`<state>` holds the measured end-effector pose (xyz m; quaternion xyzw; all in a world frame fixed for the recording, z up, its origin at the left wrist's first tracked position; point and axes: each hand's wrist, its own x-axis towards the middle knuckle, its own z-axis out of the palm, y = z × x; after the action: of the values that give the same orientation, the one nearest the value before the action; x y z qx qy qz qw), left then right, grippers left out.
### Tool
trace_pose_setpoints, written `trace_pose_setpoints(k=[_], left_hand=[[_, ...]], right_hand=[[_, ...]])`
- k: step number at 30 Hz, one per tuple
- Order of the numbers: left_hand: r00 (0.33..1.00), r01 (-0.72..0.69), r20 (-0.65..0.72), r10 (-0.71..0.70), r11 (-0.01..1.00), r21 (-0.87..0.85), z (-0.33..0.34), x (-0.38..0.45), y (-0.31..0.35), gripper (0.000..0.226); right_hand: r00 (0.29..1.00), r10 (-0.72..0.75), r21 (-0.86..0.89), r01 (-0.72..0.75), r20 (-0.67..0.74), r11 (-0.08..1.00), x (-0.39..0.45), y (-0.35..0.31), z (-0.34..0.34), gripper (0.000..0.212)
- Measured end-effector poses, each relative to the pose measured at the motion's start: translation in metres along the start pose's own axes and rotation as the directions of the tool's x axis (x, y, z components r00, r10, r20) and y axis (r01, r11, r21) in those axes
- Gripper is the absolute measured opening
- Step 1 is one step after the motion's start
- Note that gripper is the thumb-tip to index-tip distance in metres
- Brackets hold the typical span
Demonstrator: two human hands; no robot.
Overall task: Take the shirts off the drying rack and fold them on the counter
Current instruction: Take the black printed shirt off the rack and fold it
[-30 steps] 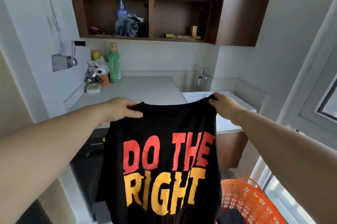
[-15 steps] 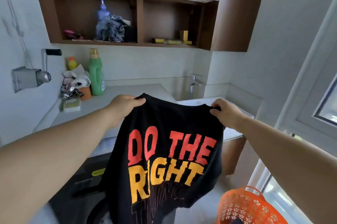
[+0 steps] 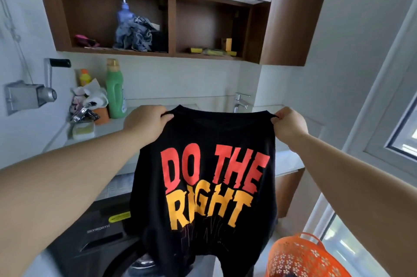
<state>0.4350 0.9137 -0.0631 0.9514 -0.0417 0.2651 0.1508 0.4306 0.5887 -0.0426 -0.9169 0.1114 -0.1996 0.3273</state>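
A: Where's the shirt?

B: The black shirt (image 3: 203, 186) hangs in the air in front of the person, held up by its 2 shoulders, above the front edge of the bench (image 3: 108, 127). Its print faces the camera: "DO THE" in red, "RIGHT" in yellow, with thin scratchy lines below.

A: And the hands?

B: The left hand (image 3: 144, 123) pinches the left shoulder seam, fingers curled over the cloth. The right hand (image 3: 291, 125) pinches the other shoulder the same way (both arms stretched out).

A: Does the hem touch anything?

B: It hangs in front of a dark washing machine (image 3: 99, 243) under the bench; I cannot tell whether it touches it.

A: What else is around?

B: A green bottle (image 3: 115, 94) stands at the back left of the bench, just beside a heap of cloths and clips (image 3: 88, 103). A tap (image 3: 240, 101) shows behind the collar. An orange basket (image 3: 304, 258) sits low on the right. A wooden shelf (image 3: 171, 53) above holds a pump bottle (image 3: 124, 14) and a crumpled grey cloth (image 3: 135, 35).
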Motion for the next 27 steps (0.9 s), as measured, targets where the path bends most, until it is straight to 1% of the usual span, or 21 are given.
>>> trace_pose_setpoints(k=[2,5,6,8,9,10,11,13,15,16,17,18,19,20,21,22,23,24,25,26,27], left_hand=[[0.996,0.030,-0.077,-0.038,0.993,-0.112,-0.001,0.004,-0.001,0.031],[0.987,0.064,-0.118,-0.113,0.932,-0.357,-0.009,0.014,0.003,0.024],[0.985,0.055,-0.125,-0.121,0.898,-0.436,-0.012,0.016,0.005,0.023],[0.988,0.053,-0.077,-0.131,0.771,-0.634,-0.019,0.014,0.013,0.019],[0.991,0.053,-0.049,-0.122,0.716,-0.696,-0.022,0.012,0.016,0.016],[0.994,0.054,-0.024,-0.102,0.696,-0.716,-0.025,0.011,0.017,0.013],[0.998,0.056,0.012,-0.066,0.709,-0.703,-0.029,0.009,0.016,0.013],[0.992,0.022,0.117,0.056,0.816,-0.577,-0.037,0.008,0.007,0.020],[0.969,-0.071,0.203,0.138,0.949,-0.306,-0.044,0.008,-0.007,0.033],[0.966,-0.094,0.220,0.135,0.978,-0.187,-0.045,0.008,-0.014,0.040],[0.968,-0.091,0.223,0.115,0.989,-0.116,-0.047,0.008,-0.019,0.043],[0.971,-0.070,0.223,0.088,0.994,-0.090,-0.045,0.008,-0.021,0.043],[0.969,-0.050,0.236,0.070,0.995,-0.091,-0.044,0.006,-0.019,0.040],[0.960,-0.020,0.275,0.058,0.990,-0.141,-0.042,0.005,-0.014,0.034],[0.941,0.037,0.335,0.048,0.969,-0.243,-0.039,0.003,-0.007,0.029],[0.908,0.133,0.416,0.044,0.913,-0.386,-0.037,0.002,-0.001,0.024],[0.860,0.249,0.506,0.060,0.816,-0.521,-0.037,-0.001,0.006,0.022],[0.813,0.352,0.574,0.091,0.709,-0.611,-0.037,-0.002,0.009,0.021],[0.784,0.417,0.609,0.120,0.625,-0.660,-0.038,-0.003,0.008,0.022],[0.772,0.447,0.621,0.134,0.580,-0.681,-0.037,-0.002,0.004,0.023],[0.774,0.452,0.619,0.134,0.568,-0.688,-0.037,-0.002,0.000,0.023]], right_hand=[[0.999,-0.025,0.059,0.023,0.033,0.998,-0.002,0.000,-0.001,0.014],[0.996,-0.021,0.329,-0.010,0.090,0.944,-0.002,-0.001,-0.003,0.005],[0.995,-0.035,0.339,0.001,0.093,0.941,-0.002,-0.001,-0.005,0.005],[0.995,-0.079,0.214,0.066,0.054,0.975,-0.003,0.000,-0.010,0.011],[0.995,-0.101,0.128,0.098,0.020,0.987,-0.004,0.002,-0.013,0.015],[0.992,-0.123,0.050,0.124,-0.007,0.991,-0.004,0.005,-0.016,0.018],[0.989,-0.143,-0.020,0.143,-0.024,0.990,-0.006,0.007,-0.020,0.019],[0.988,-0.154,-0.117,0.150,-0.027,0.982,-0.008,0.012,-0.027,0.025],[0.989,-0.146,-0.160,0.139,-0.030,0.977,-0.012,0.016,-0.035,0.040],[0.989,-0.143,-0.168,0.135,-0.037,0.977,-0.014,0.014,-0.038,0.046],[0.988,-0.147,-0.152,0.138,-0.046,0.979,-0.016,0.011,-0.040,0.051],[0.988,-0.148,-0.103,0.143,-0.046,0.984,-0.018,0.008,-0.040,0.052],[0.988,-0.149,-0.029,0.148,-0.034,0.989,-0.018,0.003,-0.038,0.050],[0.990,-0.143,0.058,0.144,-0.010,0.988,-0.019,-0.002,-0.035,0.044],[0.990,-0.139,0.130,0.136,0.016,0.982,-0.019,-0.007,-0.031,0.036],[0.991,-0.128,0.170,0.119,0.038,0.978,-0.019,-0.010,-0.028,0.029],[0.993,-0.110,0.190,0.098,0.051,0.977,-0.019,-0.011,-0.026,0.025],[0.995,-0.084,0.206,0.071,0.052,0.976,-0.017,-0.010,-0.026,0.023],[0.998,-0.053,0.224,0.042,0.046,0.974,-0.016,-0.007,-0.027,0.021],[0.999,-0.019,0.253,0.008,0.042,0.967,-0.015,-0.003,-0.029,0.019],[0.999,0.011,0.286,-0.024,0.046,0.958,-0.014,0.000,-0.031,0.018]])
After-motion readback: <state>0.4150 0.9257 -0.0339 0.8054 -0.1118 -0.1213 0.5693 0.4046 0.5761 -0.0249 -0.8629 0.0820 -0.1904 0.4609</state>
